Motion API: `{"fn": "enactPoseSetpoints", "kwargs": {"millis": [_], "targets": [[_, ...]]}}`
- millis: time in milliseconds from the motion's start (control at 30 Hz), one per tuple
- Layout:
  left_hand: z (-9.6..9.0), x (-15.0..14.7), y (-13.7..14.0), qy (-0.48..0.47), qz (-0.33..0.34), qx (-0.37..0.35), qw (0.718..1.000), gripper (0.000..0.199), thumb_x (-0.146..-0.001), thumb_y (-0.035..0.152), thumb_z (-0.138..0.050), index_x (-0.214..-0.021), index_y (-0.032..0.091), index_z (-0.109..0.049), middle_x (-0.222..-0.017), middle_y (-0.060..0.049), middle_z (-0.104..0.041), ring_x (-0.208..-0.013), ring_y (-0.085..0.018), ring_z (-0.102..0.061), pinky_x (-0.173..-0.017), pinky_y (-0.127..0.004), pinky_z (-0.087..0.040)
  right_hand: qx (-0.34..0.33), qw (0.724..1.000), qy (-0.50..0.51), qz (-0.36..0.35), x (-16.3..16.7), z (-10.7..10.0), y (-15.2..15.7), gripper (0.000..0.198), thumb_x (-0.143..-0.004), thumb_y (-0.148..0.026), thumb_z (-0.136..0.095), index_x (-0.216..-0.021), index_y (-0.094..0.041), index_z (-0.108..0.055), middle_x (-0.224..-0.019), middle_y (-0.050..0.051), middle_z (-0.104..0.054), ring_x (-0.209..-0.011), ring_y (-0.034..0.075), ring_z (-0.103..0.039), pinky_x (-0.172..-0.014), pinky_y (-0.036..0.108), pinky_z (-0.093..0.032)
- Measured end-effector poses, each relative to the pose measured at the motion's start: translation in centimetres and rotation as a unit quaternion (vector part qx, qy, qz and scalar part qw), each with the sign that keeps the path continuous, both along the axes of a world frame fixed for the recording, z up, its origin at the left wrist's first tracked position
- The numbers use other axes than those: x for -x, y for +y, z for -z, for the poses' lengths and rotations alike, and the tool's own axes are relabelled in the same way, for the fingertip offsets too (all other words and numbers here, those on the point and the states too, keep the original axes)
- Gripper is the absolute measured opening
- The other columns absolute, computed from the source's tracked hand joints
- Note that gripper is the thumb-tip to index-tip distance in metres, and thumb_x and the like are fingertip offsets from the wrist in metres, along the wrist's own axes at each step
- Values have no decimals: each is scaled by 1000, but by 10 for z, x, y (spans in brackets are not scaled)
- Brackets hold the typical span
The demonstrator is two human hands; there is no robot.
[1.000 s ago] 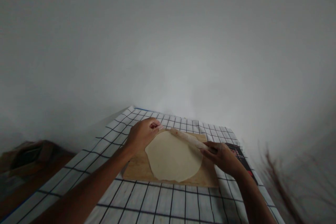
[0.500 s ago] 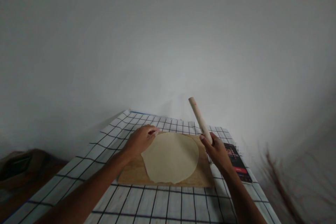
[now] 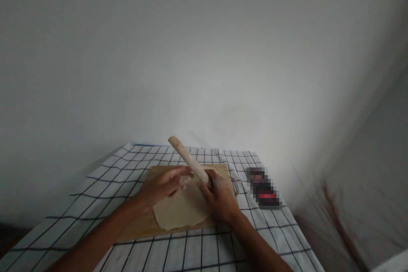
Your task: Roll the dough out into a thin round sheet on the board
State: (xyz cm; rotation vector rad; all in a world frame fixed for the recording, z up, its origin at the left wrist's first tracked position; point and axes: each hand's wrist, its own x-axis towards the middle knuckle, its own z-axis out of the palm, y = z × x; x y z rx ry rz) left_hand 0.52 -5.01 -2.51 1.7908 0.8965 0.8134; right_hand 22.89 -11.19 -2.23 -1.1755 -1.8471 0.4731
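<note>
My right hand (image 3: 219,197) is closed around the lower end of a wooden rolling pin (image 3: 186,156), which tilts up and to the left above the board. A thin, flat sheet of dough (image 3: 181,210) lies on a wooden board (image 3: 135,229), partly covered from sight by both hands. Over the dough's left side is my left hand (image 3: 167,183), its fingers loosely curled and apart, with white flour on the tips. I see nothing held in it. The left fingers come close to the pin; whether they touch it I cannot tell.
A white cloth with a black grid (image 3: 168,255) covers the table, which stands against a pale wall (image 3: 204,72). To the right of the board lies a dark flat item with a red band (image 3: 267,196), pixelated. Thin brown twigs (image 3: 341,225) rise beyond the table's right edge.
The rolling pin and my right hand have moved left, over the dough. My left hand has come lower, over the dough's left side. The view has turned a little right.
</note>
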Motion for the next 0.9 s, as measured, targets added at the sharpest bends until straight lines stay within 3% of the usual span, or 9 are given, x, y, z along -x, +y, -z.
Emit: {"fn": "enactPoseSetpoints", "kwargs": {"millis": [67,167,267,333,500,567,667,767,900], "targets": [[2,-12,-5,-32,17,6,999,45,-91,52,-62,-126,24,-65,-96,-5,-73,-72,-17,-64,-54,-25,-45,-23,999,26,-11,13,0,-4,25,-101,-31,-54,-122,-20,-59,-109,6,-69,-103,21,-64,-91,32,-49],[1,-24,-5,-112,-43,2,993,39,-89,47,-66,-120,23,-63,-106,-6,-73,-90,-21,-68,-71,-28,-54,-58,997,49,-13,21,-1,-6,29,-101,-28,-54,-129,-21,-56,-116,7,-67,-106,21,-63,-93,34,-49],[-13,-27,6,-208,-84,55,973,35,-89,47,-62,-113,21,-59,-106,-8,-73,-96,-26,-71,-86,-40,-58,-86,995,40,-5,18,-6,-7,40,-99,-31,-59,-138,-25,-54,-117,6,-65,-104,20,-61,-93,35,-49],[-28,-23,18,-233,-106,68,964,30,-89,47,-59,-107,22,-55,-92,-5,-73,-87,-26,-72,-81,-41,-59,-86,996,33,-2,12,-9,-7,35,-100,-33,-59,-134,-25,-58,-111,4,-65,-96,18,-62,-89,33,-50],[-53,-3,63,47,-128,-104,985,42,-89,55,-55,-115,22,-59,-93,-5,-73,-90,-26,-71,-82,-37,-57,-64,998,-9,20,2,-11,-3,17,-102,-32,-56,-100,-22,-69,-93,1,-67,-89,15,-64,-85,31,-47],[-47,5,84,183,-111,-216,953,50,-90,54,-51,-125,21,-61,-120,-11,-72,-114,-30,-66,-100,-40,-50,-60,997,-34,30,1,-10,-1,18,-102,-31,-56,-94,-22,-70,-92,1,-68,-90,15,-64,-86,31,-46],[-26,12,112,334,-99,-274,896,55,-93,44,-41,-138,18,-59,-133,-14,-68,-118,-31,-65,-102,-42,-47,-46,996,-62,50,2,-8,1,17,-101,-32,-58,-95,-23,-71,-95,1,-69,-92,15,-65,-87,32,-46],[-6,9,128,405,-99,-289,862,54,-91,34,-42,-140,22,-61,-130,-13,-70,-115,-32,-67,-97,-44,-48,-38,990,-96,96,1,-5,4,17,-101,-34,-57,-98,-25,-71,-98,1,-70,-96,17,-65,-93,36,-45],[5,2,126,398,-111,-276,868,51,-90,30,-45,-136,23,-64,-136,-11,-67,-122,-31,-63,-101,-41,-46,-13,969,-151,195,-11,-4,5,26,-96,-42,-60,-114,-25,-68,-120,9,-67,-117,28,-59,-105,55,-39]]}}
